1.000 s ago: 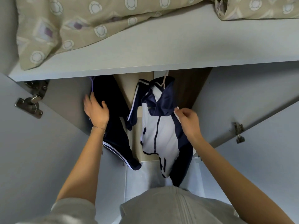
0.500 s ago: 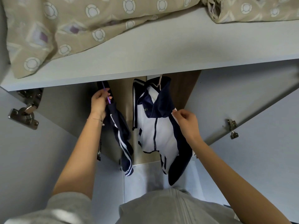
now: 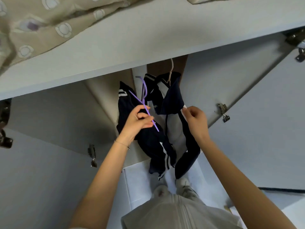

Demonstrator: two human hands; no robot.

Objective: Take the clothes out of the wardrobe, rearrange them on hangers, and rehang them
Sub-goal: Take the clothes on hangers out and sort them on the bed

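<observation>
My left hand point(image 3: 140, 120) is shut on a purple hanger point(image 3: 144, 100) that carries dark navy trousers point(image 3: 153, 146) with white stripes; hanger and trousers are out in front of the wardrobe opening. To the right hangs a navy and white jacket point(image 3: 175, 123) on a beige hanger point(image 3: 171, 71), whose hook runs up behind the shelf edge. My right hand point(image 3: 196, 121) pinches the jacket's right shoulder seam. The rail is hidden by the shelf.
A grey shelf point(image 3: 148, 47) juts out above the opening, with patterned beige bedding point(image 3: 41, 25) on it. Open wardrobe doors point(image 3: 247, 96) with metal hinges point(image 3: 222, 111) stand on both sides. Below are white floor tiles and my shoes point(image 3: 184, 187).
My left hand has pulled the purple hanger with the trousers down and out from under the shelf, toward me. My right hand stays on the jacket. The view has tilted downward.
</observation>
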